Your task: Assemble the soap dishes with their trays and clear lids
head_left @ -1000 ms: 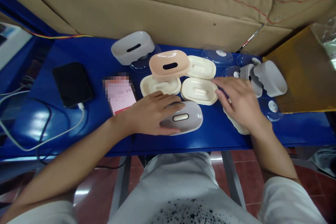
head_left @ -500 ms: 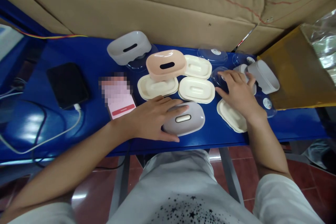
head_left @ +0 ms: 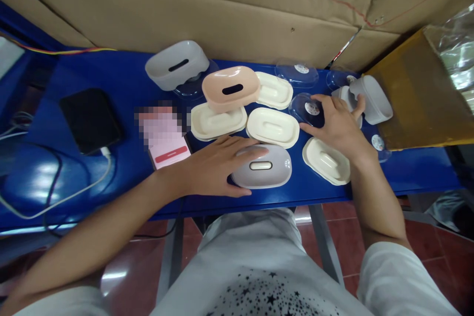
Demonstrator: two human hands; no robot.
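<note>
My left hand (head_left: pixel 218 165) is wrapped round the left end of a lilac-grey oval soap dish (head_left: pixel 277 170). Its index finger lies on top, beside a slot that shows cream through it, and the thumb is at the near edge. On the right, my right hand (head_left: pixel 335 126) straddles a clear plastic lid (head_left: pixel 300 107) with a round sticker, thumb at the near side and index finger at the far side. Cream oval trays lie between the hands: one (head_left: pixel 273 127) behind the lilac-grey dish, another (head_left: pixel 324 160) below my right wrist.
A peach slotted dish (head_left: pixel 229 84) sits on a cream tray (head_left: pixel 218 123). At the back left stands a grey dish (head_left: pixel 177 61); a grey container (head_left: pixel 375 101) is near the cardboard box (head_left: pixel 418 94). A lit phone (head_left: pixel 168 143) and a cabled black device (head_left: pixel 91 121) lie left.
The fingers of my right hand have shifted off the clear lid's sticker to its edges, so the sticker now shows. My left hand stays on the lilac-grey dish, which has turned slightly.
</note>
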